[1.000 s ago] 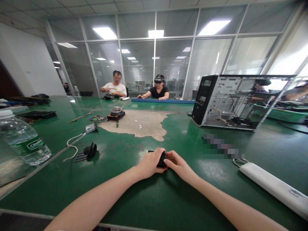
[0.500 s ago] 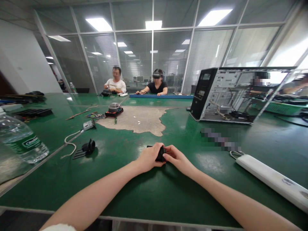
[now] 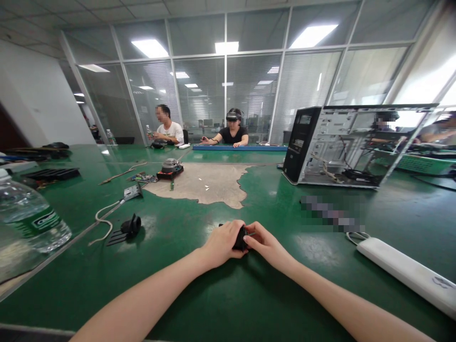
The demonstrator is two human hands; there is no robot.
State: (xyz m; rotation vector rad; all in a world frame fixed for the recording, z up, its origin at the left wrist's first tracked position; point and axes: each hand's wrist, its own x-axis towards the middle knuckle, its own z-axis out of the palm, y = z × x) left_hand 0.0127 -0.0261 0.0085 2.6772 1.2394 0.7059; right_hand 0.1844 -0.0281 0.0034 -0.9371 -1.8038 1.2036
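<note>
Just above the green table, near its middle, a small black part [image 3: 240, 238] is mostly covered by my fingers, so its exact kind does not show. My left hand [image 3: 223, 242] wraps round it from the left, thumb below and fingers over the top. At its right side my right hand [image 3: 261, 237] pinches the edge between thumb and fingertips. To the left, a black plastic piece with a round end and long prongs [image 3: 130, 227] lies on the table, apart from both hands.
An open computer case [image 3: 306, 147] stands at the back right. A white power strip [image 3: 402, 270] lies at the right, a water bottle [image 3: 32, 213] stands at the left. Beyond a bare patch in the table covering [image 3: 221, 185] lies a cooler-like part [image 3: 170, 168]. Two people sit across the table.
The view has tilted up slightly, so everything sits lower in the picture. Both hands keep their grip on the black part. The person at the far left has turned their head aside.
</note>
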